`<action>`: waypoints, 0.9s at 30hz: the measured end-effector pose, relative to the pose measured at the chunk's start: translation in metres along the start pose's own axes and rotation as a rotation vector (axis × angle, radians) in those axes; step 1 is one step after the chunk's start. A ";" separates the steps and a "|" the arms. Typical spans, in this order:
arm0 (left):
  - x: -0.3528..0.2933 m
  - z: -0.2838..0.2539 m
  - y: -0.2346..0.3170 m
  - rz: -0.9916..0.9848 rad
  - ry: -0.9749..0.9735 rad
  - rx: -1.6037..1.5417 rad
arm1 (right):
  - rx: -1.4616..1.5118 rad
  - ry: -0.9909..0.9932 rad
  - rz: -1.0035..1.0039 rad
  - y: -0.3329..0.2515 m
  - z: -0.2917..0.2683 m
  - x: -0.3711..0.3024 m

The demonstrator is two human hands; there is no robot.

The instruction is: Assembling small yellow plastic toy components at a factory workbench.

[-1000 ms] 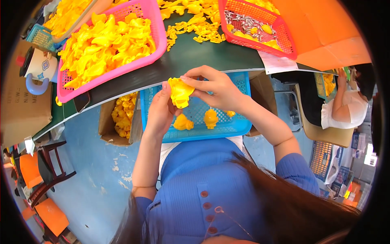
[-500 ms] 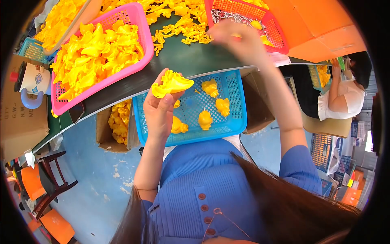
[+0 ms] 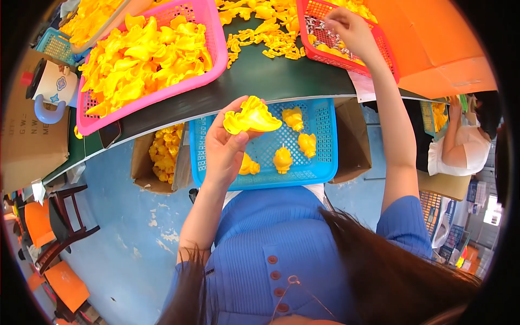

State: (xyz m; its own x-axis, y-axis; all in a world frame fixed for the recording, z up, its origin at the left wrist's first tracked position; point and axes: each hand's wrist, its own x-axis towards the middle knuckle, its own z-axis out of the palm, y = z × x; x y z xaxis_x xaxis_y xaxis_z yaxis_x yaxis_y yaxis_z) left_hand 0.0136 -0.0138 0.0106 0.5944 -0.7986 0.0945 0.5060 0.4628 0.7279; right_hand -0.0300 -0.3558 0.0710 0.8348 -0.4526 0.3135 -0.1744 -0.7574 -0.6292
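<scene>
My left hand [image 3: 225, 149] grips a yellow moulded plastic piece [image 3: 252, 116] between thumb and fingers, above the near edge of the table. The piece is curved and hollow-looking, with a pointed end toward the right. Over the red basket [image 3: 387, 59] at the back right is my right hand [image 3: 355, 35], its fingers curled together; whether a small part sits between them I cannot make out. Small silvery metal parts [image 3: 319, 33] lie in that basket beside some yellow pieces. Below the left hand, a blue basket [image 3: 319, 176] on my lap holds several yellow figures [image 3: 283, 160].
A pink basket [image 3: 219, 51] heaped with yellow pieces stands on the dark green table [image 3: 281, 76] at left. Loose yellow parts [image 3: 271, 38] lie behind. An orange box [image 3: 433, 43] borders the right side. Cardboard boxes [image 3: 352, 146] flank my lap. Another person [image 3: 460, 135] sits far right.
My right hand has shifted to the right and farther back over the red basket, its fingers now less blurred. My left hand still holds the yellow piece. The whole view has shifted slightly.
</scene>
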 end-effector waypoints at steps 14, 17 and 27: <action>-0.006 0.003 0.005 -0.032 -0.010 -0.059 | 0.729 -0.432 0.107 -0.125 0.048 -0.088; -0.005 0.002 0.005 -0.040 -0.002 -0.048 | 0.744 -0.460 0.126 -0.124 0.045 -0.086; -0.003 -0.002 -0.003 -0.042 -0.064 -0.228 | 0.901 -0.392 0.063 -0.110 0.070 -0.100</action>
State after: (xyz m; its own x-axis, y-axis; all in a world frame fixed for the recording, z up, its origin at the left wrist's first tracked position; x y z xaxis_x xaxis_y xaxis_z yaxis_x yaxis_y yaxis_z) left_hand 0.0114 -0.0119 0.0069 0.5327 -0.8385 0.1150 0.6619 0.4974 0.5608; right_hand -0.0578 -0.1948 0.0589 0.9800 -0.1686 0.1056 0.1034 -0.0217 -0.9944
